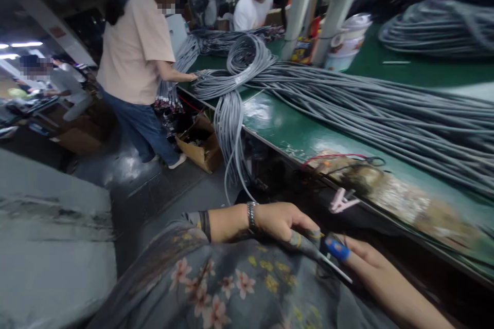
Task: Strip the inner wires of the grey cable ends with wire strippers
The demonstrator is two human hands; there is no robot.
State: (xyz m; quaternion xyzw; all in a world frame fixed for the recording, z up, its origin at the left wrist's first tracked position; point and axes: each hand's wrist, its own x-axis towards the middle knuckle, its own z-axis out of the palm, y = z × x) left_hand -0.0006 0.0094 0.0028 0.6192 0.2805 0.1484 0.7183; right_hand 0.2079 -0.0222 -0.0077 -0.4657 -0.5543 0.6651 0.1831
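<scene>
My left hand [276, 220], with a metal watch at the wrist and grey covers on thumb and fingertip, is closed in front of my body. From its fingertips a thin pale rod-like piece [336, 268] points down to the right; whether it is a cable end I cannot tell. Close beside it, my right hand [366, 256] is curled, with a blue wrap [337, 249] around one digit. Something small and dark lies between the two hands, too blurred to name. What the right fingers grip is hidden.
Long grey cables [347, 97] run along the green table [266, 113], with a coil [250, 59] hanging over its edge. A pink clip [342, 200] sits at the near edge by plastic bags [401, 198]. A co-worker [135, 51] stands left, near a cardboard box [203, 146].
</scene>
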